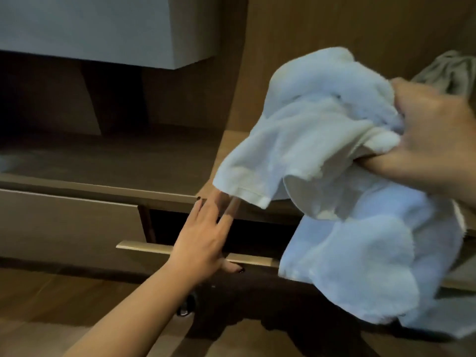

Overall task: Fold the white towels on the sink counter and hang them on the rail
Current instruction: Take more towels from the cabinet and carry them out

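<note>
A crumpled white towel (322, 140) hangs bunched in the air at the right, and my right hand (435, 140) grips its upper part. The towel droops down in front of the wooden counter (128, 161), one corner hanging near my left fingertips. My left hand (206, 235) reaches forward with straight fingers just under that corner, in front of a wooden rail (144, 246) below the counter's edge. It holds nothing. The towel hides the right end of the rail.
A white basin block (103, 27) sits above the counter at the left. A grey-beige cloth (445, 73) lies at the far right behind my right hand. A wooden wall panel (334, 27) rises behind. The wooden floor (51, 305) lies below.
</note>
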Demonstrator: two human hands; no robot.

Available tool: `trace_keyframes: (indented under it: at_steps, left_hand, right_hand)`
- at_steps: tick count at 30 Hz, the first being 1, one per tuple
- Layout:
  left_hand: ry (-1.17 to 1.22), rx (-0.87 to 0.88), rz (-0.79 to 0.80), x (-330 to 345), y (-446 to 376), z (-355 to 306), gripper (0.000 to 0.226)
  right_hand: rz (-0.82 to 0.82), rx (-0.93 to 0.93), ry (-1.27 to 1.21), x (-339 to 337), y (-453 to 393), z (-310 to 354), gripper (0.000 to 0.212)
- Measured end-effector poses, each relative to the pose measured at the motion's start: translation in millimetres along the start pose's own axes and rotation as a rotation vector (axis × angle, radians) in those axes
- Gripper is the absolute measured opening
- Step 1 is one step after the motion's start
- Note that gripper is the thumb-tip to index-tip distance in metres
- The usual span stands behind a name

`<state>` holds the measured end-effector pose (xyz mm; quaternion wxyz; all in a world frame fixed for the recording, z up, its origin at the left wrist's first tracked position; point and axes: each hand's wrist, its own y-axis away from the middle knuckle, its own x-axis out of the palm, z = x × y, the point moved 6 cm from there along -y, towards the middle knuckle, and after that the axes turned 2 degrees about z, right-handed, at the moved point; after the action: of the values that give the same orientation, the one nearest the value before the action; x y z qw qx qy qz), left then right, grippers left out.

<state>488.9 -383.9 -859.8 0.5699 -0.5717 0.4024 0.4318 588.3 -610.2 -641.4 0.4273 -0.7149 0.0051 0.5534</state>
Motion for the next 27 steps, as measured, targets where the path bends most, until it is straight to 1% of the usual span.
trace_keyframes:
  at_steps: [2, 4, 8, 10, 13, 15, 18, 21, 24, 27]
  left_hand:
    - [0.001, 0.047, -0.027, 2.8, -12.6, -8.0, 0.144]
    - [0.029, 0.048, -0.037, 5.3, -23.5, -14.4, 0.142]
    - [-0.009, 0.094, -0.035, 12.5, -50.4, -49.3, 0.125]
    - [-0.053, 0.129, -0.015, 21.8, -60.6, -78.0, 0.114]
    - [-0.062, 0.083, -0.032, 23.9, -73.5, -106.5, 0.107]
    - [-0.058, 0.055, -0.114, 21.2, -78.2, -111.6, 0.099]
    - [-0.081, 0.066, -0.309, 24.1, -81.7, -109.4, 0.09]
    - [-0.06, 0.079, -0.46, 28.8, -80.0, -107.3, 0.083]
    - [0.015, 0.054, -0.537, 31.2, -79.5, -108.0, 0.075]
    - [0.065, 0.038, -0.562, 34.2, -80.9, -108.0, 0.072]
  right_hand:
    - [-0.001, -0.012, 0.098, -4.7, -9.0, -8.7, 0.049]
    - [-0.039, 0.003, 0.209, -11.7, -22.1, -20.2, 0.054]
    - [-0.099, 0.023, 0.402, -22.4, -42.4, -34.9, 0.056]
    - [-0.091, 0.017, 0.454, -23.4, -46.7, -40.1, 0.055]
    - [-0.083, -0.001, 0.485, -19.6, -45.5, -43.4, 0.054]
    - [-0.078, -0.011, 0.499, -16.5, -43.7, -43.4, 0.054]
    - [-0.084, -0.023, 0.506, -14.6, -43.4, -41.5, 0.053]
    - [-0.073, -0.051, 0.528, -11.7, -43.9, -38.1, 0.052]
    - [-0.076, -0.112, 0.594, -12.2, -44.5, -37.9, 0.05]
    - [-0.084, -0.135, 0.62, -14.7, -40.9, -44.1, 0.048]
